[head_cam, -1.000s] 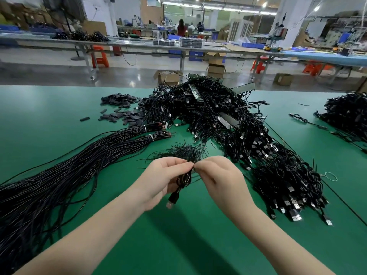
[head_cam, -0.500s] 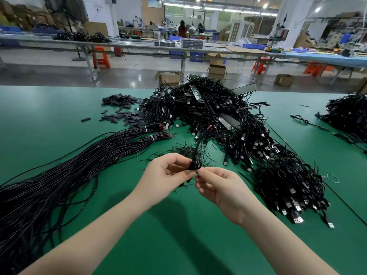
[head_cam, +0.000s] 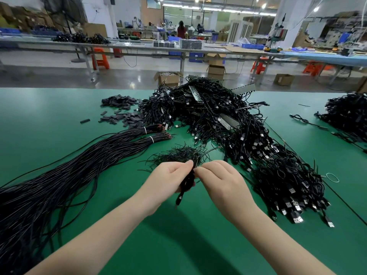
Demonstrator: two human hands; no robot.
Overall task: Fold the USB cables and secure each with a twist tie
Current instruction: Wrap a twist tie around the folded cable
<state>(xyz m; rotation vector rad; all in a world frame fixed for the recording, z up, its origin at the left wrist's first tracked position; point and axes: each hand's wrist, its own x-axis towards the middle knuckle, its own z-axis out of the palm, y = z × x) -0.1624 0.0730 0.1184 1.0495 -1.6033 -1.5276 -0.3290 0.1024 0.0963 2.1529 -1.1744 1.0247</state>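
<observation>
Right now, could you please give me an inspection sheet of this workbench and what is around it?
Surface: green table, bare in front near the arms.
Job's things: folded cable held upright in the left hand; right hand fingers pinch at its top; twist tie itself too small to tell.
Clutter: scattered twist ties behind the hands; small black sleeves far left; a rubber band at right.
Grippers: both hands closed on the folded cable.
Cables: straight banded bundles at left; big tangled pile centre to right; another heap far right.
Surroundings: long benches, cardboard boxes, orange stools, people working far back.
</observation>
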